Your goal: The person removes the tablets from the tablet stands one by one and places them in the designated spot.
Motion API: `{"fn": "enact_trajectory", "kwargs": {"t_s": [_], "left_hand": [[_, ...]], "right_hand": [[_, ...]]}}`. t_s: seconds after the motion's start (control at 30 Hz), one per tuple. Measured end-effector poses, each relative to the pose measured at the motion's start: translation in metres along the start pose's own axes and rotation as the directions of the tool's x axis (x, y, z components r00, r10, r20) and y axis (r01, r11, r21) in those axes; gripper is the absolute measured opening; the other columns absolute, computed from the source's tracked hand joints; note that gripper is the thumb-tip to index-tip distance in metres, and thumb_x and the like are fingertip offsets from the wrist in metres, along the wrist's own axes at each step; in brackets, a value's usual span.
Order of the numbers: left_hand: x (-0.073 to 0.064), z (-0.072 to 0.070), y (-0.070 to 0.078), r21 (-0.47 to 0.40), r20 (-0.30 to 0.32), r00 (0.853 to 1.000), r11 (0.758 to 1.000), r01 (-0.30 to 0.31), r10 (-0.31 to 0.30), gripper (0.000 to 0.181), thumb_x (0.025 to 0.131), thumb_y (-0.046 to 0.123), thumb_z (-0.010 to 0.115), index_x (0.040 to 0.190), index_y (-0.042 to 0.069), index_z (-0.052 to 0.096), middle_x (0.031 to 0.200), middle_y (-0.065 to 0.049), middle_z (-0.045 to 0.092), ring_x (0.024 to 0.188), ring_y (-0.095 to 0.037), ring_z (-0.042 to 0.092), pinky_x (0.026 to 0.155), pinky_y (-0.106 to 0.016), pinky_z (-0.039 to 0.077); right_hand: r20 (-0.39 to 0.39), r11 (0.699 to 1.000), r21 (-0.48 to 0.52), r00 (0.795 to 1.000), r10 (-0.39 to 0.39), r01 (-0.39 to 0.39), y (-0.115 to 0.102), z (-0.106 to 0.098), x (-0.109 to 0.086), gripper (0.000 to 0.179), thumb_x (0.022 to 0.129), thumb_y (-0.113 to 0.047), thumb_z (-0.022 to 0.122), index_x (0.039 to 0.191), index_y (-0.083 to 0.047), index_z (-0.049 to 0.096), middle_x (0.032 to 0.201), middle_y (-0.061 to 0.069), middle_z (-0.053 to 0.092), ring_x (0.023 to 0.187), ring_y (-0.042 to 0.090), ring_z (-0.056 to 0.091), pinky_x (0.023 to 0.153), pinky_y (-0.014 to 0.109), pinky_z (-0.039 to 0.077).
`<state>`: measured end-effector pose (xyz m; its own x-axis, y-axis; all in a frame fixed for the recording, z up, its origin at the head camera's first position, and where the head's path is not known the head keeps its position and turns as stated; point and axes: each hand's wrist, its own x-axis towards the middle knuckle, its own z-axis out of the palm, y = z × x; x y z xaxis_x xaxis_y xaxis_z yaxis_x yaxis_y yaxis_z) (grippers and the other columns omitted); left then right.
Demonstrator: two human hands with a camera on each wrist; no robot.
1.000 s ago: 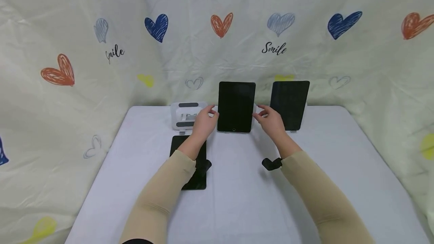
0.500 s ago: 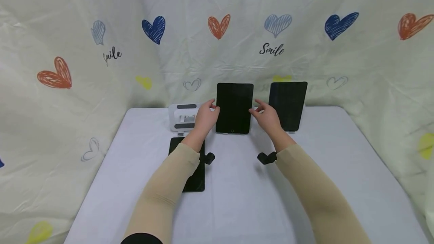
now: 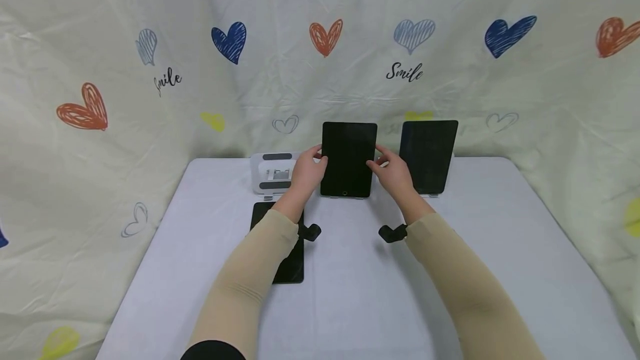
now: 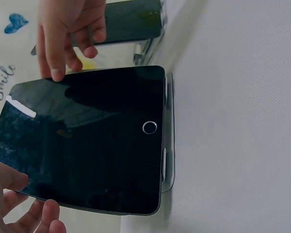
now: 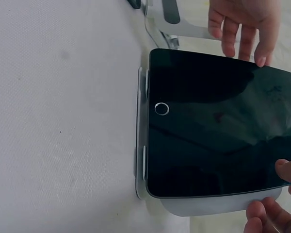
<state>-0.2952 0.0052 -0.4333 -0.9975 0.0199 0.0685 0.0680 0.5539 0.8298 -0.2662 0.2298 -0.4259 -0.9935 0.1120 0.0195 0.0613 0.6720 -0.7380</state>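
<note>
A black tablet with a round home button stands propped, screen facing me, on a light stand whose front lip holds its lower edge. My left hand pinches the tablet's left side, thumb lying over the screen's edge and fingers reaching behind. On the opposite side, my right hand grips the edge in the same way, its thumb on the glass in the right wrist view. The tablet hides most of the stand.
A second tablet leans on its own stand to the right. Left of centre is a bare white stand with dark pads. A third tablet lies flat in front of it, partly under my left forearm. Behind the white table hangs a heart-printed cloth.
Both hands have slid slightly up the tablet's sides, and their thumbs have come further in over the screen's edges. The tablets and stands have stayed in place.
</note>
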Motion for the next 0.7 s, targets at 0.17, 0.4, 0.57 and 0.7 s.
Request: {"fn": "enact_trajectory", "kwargs": {"t_s": [0.17, 0.4, 0.57, 0.7], "left_hand": [[-0.001, 0.000, -0.001, -0.012, -0.014, 1.000, 1.000, -0.028, 0.028, 0.043, 0.101, 0.026, 0.055, 0.144, 0.021, 0.054, 0.120, -0.002, 0.061, 0.096, -0.019, 0.060, 0.074, -0.033, 0.053], [-0.001, -0.002, -0.003, 0.042, -0.073, 0.993, 0.995, -0.095, 0.097, 0.039, 0.100, 0.015, 0.056, 0.139, 0.019, 0.060, 0.115, -0.004, 0.064, 0.097, -0.018, 0.062, 0.079, -0.034, 0.051], [-0.004, -0.001, -0.007, 0.031, -0.090, 0.988, 0.992, -0.126, 0.128, 0.039, 0.101, 0.015, 0.057, 0.140, 0.019, 0.060, 0.111, -0.001, 0.064, 0.094, -0.016, 0.060, 0.075, -0.031, 0.052], [-0.008, 0.000, -0.011, 0.011, -0.099, 0.985, 0.990, -0.143, 0.143, 0.040, 0.101, 0.017, 0.057, 0.141, 0.021, 0.058, 0.111, 0.000, 0.064, 0.093, -0.015, 0.060, 0.073, -0.029, 0.052]], "right_hand": [[-0.005, 1.000, -0.001, 1.000, -0.017, 0.017, 0.001, 0.001, 0.000, 0.062, 0.099, -0.035, 0.061, 0.155, -0.024, 0.036, 0.117, 0.011, 0.060, 0.097, 0.029, 0.057, 0.072, 0.039, 0.049], [-0.040, 0.998, -0.004, 0.997, -0.067, 0.067, 0.004, 0.003, -0.002, 0.061, 0.099, -0.033, 0.061, 0.154, -0.023, 0.038, 0.116, 0.011, 0.061, 0.096, 0.028, 0.059, 0.072, 0.040, 0.051], [-0.076, 0.994, -0.024, 0.992, -0.105, 0.104, 0.006, 0.005, -0.006, 0.058, 0.100, -0.029, 0.060, 0.154, -0.022, 0.039, 0.114, 0.009, 0.064, 0.096, 0.027, 0.061, 0.072, 0.042, 0.051], [-0.097, 0.992, -0.033, 0.988, -0.122, 0.120, 0.007, 0.006, -0.010, 0.056, 0.101, -0.026, 0.059, 0.153, -0.023, 0.040, 0.118, 0.011, 0.066, 0.100, 0.028, 0.063, 0.076, 0.044, 0.052]]}}
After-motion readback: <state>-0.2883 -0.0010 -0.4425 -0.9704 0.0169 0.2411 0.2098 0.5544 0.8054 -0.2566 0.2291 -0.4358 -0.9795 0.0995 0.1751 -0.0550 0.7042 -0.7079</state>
